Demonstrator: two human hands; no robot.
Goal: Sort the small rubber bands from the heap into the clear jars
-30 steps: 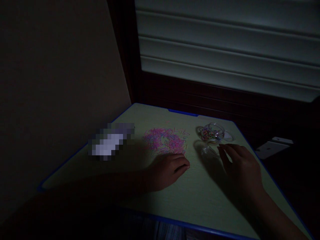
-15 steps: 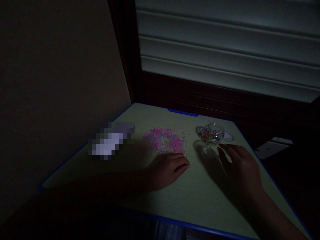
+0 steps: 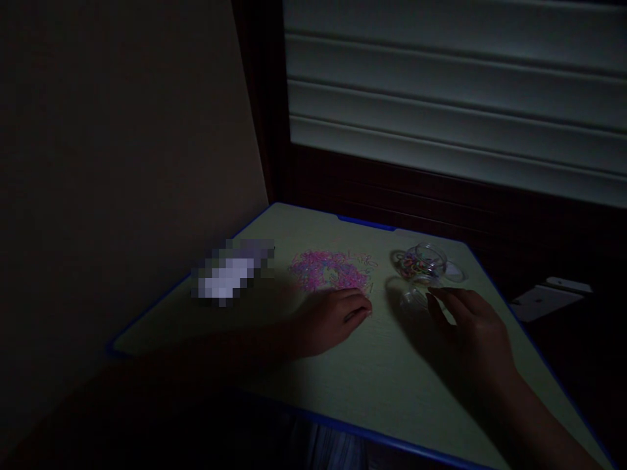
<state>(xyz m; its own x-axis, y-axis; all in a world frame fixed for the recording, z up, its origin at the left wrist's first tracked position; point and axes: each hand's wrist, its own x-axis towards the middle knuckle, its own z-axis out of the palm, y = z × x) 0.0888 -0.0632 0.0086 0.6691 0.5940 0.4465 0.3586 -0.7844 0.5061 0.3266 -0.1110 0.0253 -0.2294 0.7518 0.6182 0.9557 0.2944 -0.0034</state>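
My left hand point(image 3: 337, 320) rests low over the table just in front of a spread of small pink and multicoloured rubber bands point(image 3: 328, 271). Its thumb and fingers are pinched together; what they may hold is too small to make out. To the right, my right hand point(image 3: 473, 326) is raised with thumb and index fingertips close together, and anything between them is too dark to see. Past those fingertips lies a clear round jar point(image 3: 426, 258) on its side, with coloured bands point(image 3: 411, 266) in it. A clear lid-like piece point(image 3: 414, 299) sits nearer, beside the fingers.
The pale table point(image 3: 382, 391) has a blue rim. A blurred-out light object point(image 3: 230, 277) lies on its left. Beyond the right edge are a white box or device point(image 3: 548, 303) and a second white item point(image 3: 568, 284). A wall and shutter stand behind.
The whole view has shifted slightly, so the table sits further right. My right thumb and index fingertips look a little closer together. My left hand keeps its pinch.
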